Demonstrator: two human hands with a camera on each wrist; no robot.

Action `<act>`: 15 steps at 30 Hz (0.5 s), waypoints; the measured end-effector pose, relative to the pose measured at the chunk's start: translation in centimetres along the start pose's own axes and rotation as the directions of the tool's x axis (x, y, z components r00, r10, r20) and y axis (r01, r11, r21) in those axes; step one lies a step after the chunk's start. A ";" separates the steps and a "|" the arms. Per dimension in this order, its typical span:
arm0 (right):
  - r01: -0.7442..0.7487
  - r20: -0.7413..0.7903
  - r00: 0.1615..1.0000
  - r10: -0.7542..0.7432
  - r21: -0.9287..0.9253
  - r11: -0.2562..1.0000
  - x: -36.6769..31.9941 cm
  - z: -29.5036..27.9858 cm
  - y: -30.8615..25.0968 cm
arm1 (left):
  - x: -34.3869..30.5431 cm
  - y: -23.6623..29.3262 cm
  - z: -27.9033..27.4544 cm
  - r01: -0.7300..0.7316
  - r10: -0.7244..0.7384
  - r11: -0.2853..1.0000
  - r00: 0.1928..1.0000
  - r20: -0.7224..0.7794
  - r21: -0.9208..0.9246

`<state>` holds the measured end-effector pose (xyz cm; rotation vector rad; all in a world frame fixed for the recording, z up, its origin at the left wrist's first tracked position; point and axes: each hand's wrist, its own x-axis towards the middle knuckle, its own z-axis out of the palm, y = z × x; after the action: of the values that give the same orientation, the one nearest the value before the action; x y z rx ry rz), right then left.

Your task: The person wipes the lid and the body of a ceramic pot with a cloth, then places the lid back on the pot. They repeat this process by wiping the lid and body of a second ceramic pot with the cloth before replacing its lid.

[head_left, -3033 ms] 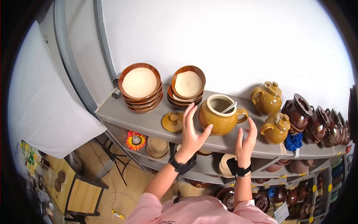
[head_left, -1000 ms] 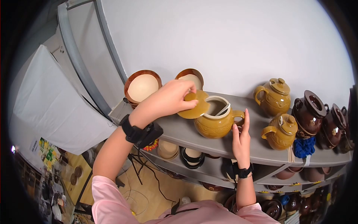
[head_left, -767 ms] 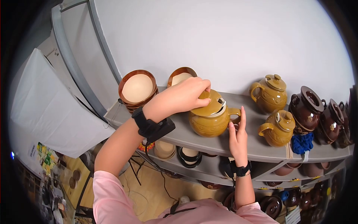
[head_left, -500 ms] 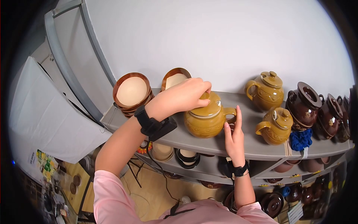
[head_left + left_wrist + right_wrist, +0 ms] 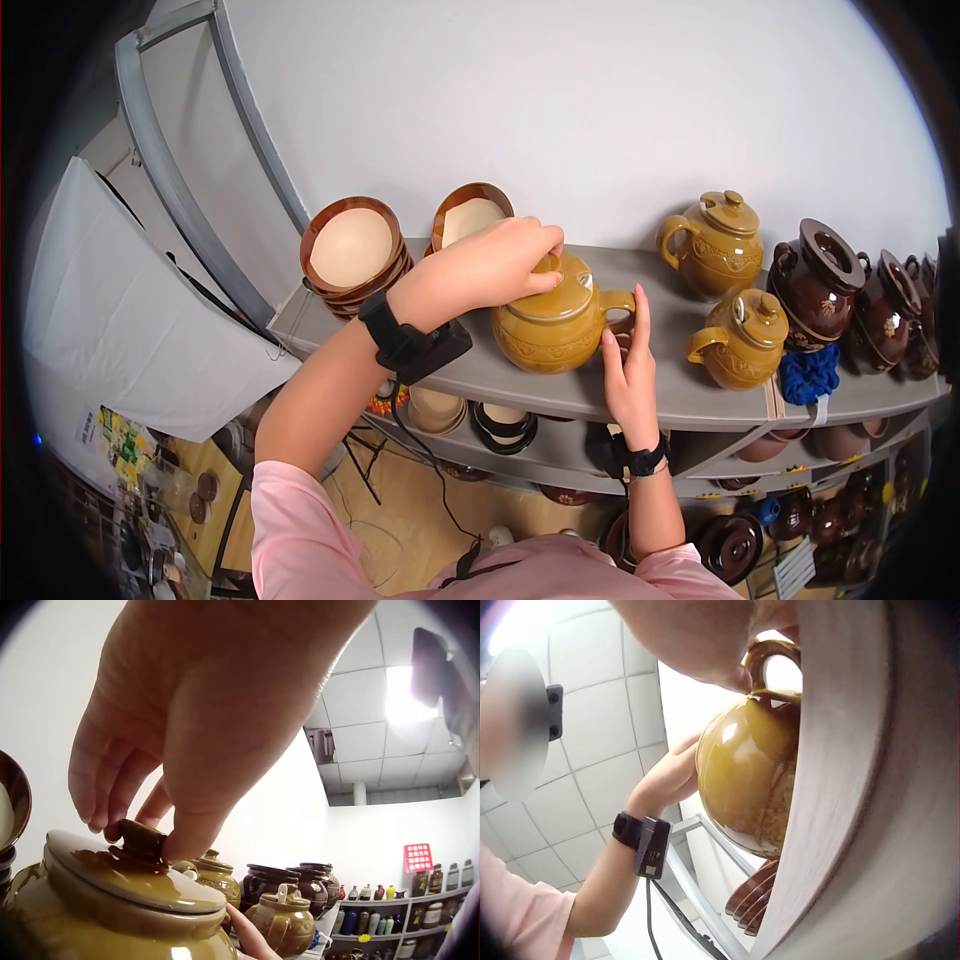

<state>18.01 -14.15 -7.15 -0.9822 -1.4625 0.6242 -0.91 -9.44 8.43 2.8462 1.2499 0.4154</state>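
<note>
A mustard-brown glazed pot [image 5: 548, 338] with a side handle stands on the grey shelf. Its lid [image 5: 574, 288] sits over the mouth, a small notch in its edge on the handle side. My left hand [image 5: 490, 262] comes from the left and pinches the lid's knob [image 5: 142, 841] between thumb and fingers, seen close up in the left wrist view. At the pot's handle [image 5: 618, 302] my right hand [image 5: 630, 385] stays upright with straight fingers, thumb and fingertips right at the handle. The spoon inside the pot is hidden under the lid.
Stacked brown-rimmed bowls [image 5: 352, 250] and a second bowl stack [image 5: 470, 212] stand behind my left arm. To the right are two lidded mustard pots [image 5: 712, 245], dark brown jars [image 5: 818, 285] and a blue scrunchie [image 5: 810, 375]. The shelf's front edge [image 5: 690, 415] runs below my right hand.
My left hand took the lid from the shelf beside the pot, carried it over the mouth and lowered it on. My right hand moved in to the handle. Over the last half second little differs.
</note>
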 end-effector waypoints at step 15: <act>-0.111 0.054 0.993 0.102 0.224 0.968 0.1 -0.5 0.8 | -5.6 -0.8 6.6 0.187 -0.339 0.865 0.902 -0.269 -0.466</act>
<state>18.73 -13.71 -7.69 -0.8763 -1.3468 0.8748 -3.48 -12.31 0.63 2.2486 1.3652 1.0636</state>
